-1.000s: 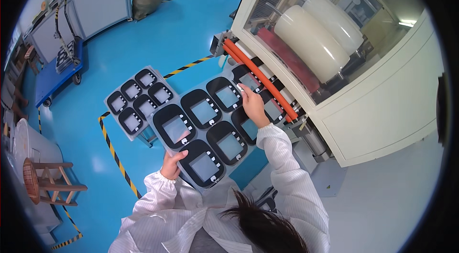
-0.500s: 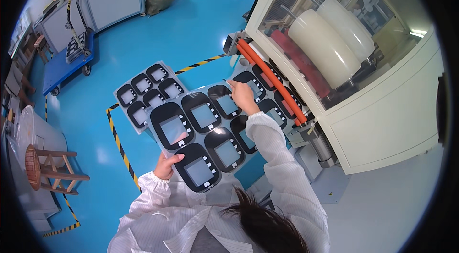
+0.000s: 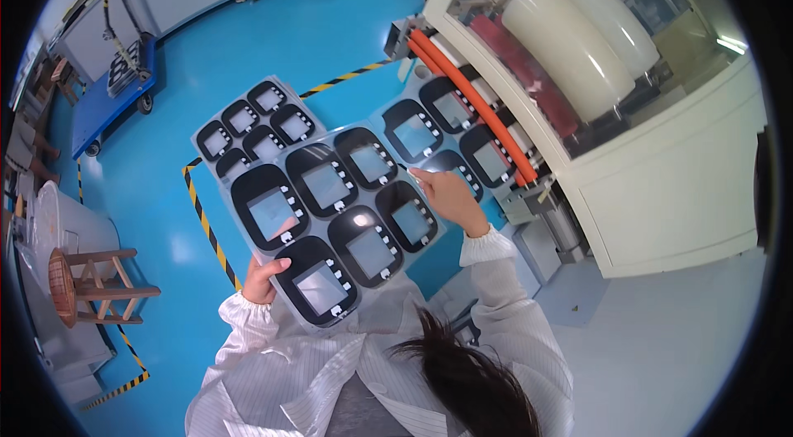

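Observation:
A clear sheet printed with black, round-cornered panels (image 3: 323, 181), each with a pale window, spans the space before me. My left hand (image 3: 263, 278) pinches its near left corner, thumb on top. My right hand (image 3: 450, 196) is closed round a slim, dark-tipped tool (image 3: 404, 167), mostly hidden by the fingers, so its kind cannot be made out. The tip lies at the gap between panels, by the held sheet's right edge. Beyond it, more panels (image 3: 413, 133) stretch to the orange rollers (image 3: 475, 102).
A stack of similar panel sheets (image 3: 263, 142) lies beyond the held sheet. The cream machine (image 3: 661, 206) with large white rolls (image 3: 570, 49) stands right. At left are a wooden stool (image 3: 103, 284) and a blue trolley (image 3: 99, 115). Striped tape (image 3: 206, 218) marks the blue floor.
My right hand has come nearer to me and slightly right along the gap between panels, still with the tool. The left hand keeps its grip, and the sheet has shifted slightly left.

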A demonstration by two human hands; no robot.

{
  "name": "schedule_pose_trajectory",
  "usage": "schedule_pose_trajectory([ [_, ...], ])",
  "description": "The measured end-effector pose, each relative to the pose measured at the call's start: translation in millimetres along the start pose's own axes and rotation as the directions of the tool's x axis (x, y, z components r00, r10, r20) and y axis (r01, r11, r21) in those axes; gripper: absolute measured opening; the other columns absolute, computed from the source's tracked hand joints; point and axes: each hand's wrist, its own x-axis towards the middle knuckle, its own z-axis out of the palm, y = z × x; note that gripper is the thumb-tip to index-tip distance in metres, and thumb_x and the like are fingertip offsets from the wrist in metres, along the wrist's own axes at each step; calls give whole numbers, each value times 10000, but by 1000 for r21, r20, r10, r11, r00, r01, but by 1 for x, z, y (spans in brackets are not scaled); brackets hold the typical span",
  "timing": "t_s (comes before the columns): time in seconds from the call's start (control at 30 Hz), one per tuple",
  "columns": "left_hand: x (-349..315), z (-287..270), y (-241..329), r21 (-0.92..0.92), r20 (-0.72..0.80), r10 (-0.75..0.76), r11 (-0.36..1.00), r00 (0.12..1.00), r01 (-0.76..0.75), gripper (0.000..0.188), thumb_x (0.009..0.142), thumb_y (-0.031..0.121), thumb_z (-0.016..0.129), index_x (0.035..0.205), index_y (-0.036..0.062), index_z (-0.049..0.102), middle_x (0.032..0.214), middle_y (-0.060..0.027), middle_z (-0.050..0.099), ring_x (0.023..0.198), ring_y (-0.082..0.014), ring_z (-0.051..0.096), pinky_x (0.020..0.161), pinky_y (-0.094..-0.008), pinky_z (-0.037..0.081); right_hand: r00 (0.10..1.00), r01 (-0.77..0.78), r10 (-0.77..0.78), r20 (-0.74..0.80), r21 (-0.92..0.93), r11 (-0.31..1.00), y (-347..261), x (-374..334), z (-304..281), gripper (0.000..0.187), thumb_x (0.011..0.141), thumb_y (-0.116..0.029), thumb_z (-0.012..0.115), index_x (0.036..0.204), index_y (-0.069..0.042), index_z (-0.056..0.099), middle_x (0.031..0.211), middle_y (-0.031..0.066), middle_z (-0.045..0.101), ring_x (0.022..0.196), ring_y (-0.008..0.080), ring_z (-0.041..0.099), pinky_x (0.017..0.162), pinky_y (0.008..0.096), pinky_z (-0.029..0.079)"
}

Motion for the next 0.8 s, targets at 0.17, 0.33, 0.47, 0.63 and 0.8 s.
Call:
schedule_pose_trajectory([
  [0.17, -10, -6, 14, -44, -36, 42, 998, 998, -44, 691, 700, 66, 602, 1359, -29, 419, 1189, -117, 571, 1010, -203, 585, 909, -288, 446, 982, -119, 169, -89, 405, 907, -14, -9, 0, 347, 917, -99, 513, 1260, -109, 560, 579, 169, 525, 464, 260, 486, 495, 342, 389],
  [0.33, -16, -4, 13, -87, -92, 40, 995, 995, -48, 668, 714, 67, 589, 1352, -37, 422, 1155, -126, 585, 975, -194, 596, 881, -290, 467, 986, -152, 169, -3, 425, 892, -18, 17, 6, 391, 928, -72, 489, 1316, -106, 520, 567, 64, 517, 491, 112, 487, 520, 267, 421],
  [0.47, -21, -1, 14, -102, -105, 37, 994, 994, -48, 662, 721, 71, 591, 1348, -50, 416, 1167, -133, 579, 979, -197, 594, 877, -294, 472, 993, -25, 56, -99, 288, 957, -21, 42, 29, 352, 905, -86, 503, 1250, -91, 574, 574, 115, 562, 500, 221, 544, 539, 313, 451],
  [0.63, -32, -2, 18, -94, -130, 48, 994, 990, -61, 669, 723, 76, 589, 1354, -52, 406, 1222, -145, 553, 1017, -209, 585, 908, -302, 458, 994, -95, 99, -41, 91, 991, -31, 62, 40, 340, 888, -95, 491, 1210, -86, 600, 677, 186, 620, 621, 349, 606, 610, 412, 492],
  [0.8, -37, 4, 26, -17, -148, 76, 997, 986, -79, 684, 711, 71, 590, 1353, -64, 399, 1236, -152, 547, 1039, -214, 578, 932, -306, 444, 999, -20, 20, 46, 9, 1000, -33, 80, 35, 340, 872, -85, 498, 1191, -93, 617, 707, 202, 620, 679, 354, 617, 651, 445, 493],
])
